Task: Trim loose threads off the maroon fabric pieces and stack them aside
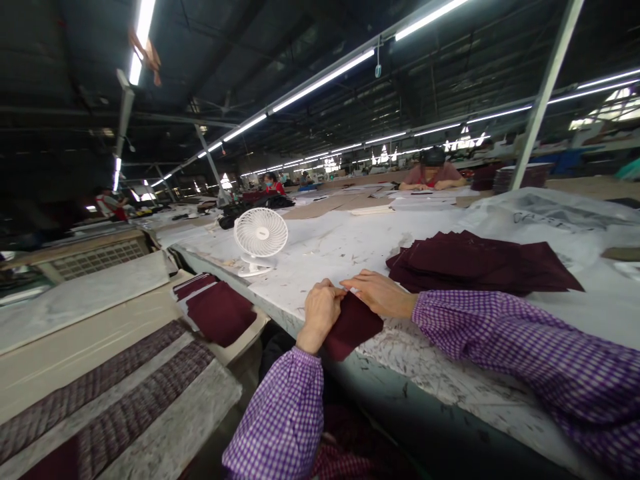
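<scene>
A maroon fabric piece (354, 327) lies at the near edge of the white table and hangs partly over it. My left hand (323, 308) is closed on its upper left corner, fingers bent. From the right, my right hand (381, 293) reaches to the same corner, its thumb and fingertips pinched together on the cloth. The fingertips of both hands nearly meet there. To the right of my hands a pile of maroon fabric pieces (465, 263) is spread on the table.
A small white fan (261, 233) stands beyond my left hand. At the left, a stack of maroon pieces (220, 310) rests on a lower surface, near rows of overlapping pieces (145, 390). Clear plastic (545, 217) lies at the right. A person (433, 173) sits across the table.
</scene>
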`<state>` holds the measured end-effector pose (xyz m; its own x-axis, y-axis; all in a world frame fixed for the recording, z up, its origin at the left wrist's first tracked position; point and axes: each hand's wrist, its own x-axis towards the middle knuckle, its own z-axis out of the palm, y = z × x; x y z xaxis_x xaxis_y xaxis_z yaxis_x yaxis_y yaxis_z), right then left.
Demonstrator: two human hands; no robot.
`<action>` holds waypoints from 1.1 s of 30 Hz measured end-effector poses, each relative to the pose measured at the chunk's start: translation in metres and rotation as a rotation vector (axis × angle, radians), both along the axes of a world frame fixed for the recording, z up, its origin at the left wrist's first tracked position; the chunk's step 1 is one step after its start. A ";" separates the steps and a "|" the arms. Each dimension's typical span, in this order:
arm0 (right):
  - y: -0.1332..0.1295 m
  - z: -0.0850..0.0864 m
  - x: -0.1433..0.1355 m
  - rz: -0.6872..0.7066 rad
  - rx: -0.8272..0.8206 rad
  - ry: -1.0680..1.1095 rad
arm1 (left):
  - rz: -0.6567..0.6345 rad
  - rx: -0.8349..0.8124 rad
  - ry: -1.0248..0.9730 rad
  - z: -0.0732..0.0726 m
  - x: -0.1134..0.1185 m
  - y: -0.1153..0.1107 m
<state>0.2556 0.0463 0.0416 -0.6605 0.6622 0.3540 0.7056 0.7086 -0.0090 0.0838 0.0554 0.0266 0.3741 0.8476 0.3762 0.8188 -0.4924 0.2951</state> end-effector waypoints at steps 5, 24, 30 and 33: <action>-0.003 0.002 -0.002 -0.019 -0.012 -0.026 | -0.005 0.010 0.001 -0.001 0.000 0.000; 0.000 0.000 -0.003 -0.056 -0.061 -0.027 | -0.068 -0.157 -0.135 0.009 -0.025 0.010; -0.001 0.000 -0.004 -0.069 -0.043 -0.062 | -0.068 -0.060 -0.152 0.002 -0.049 0.003; -0.001 0.000 -0.005 -0.076 -0.052 -0.107 | -0.121 0.002 -0.189 -0.008 -0.056 0.001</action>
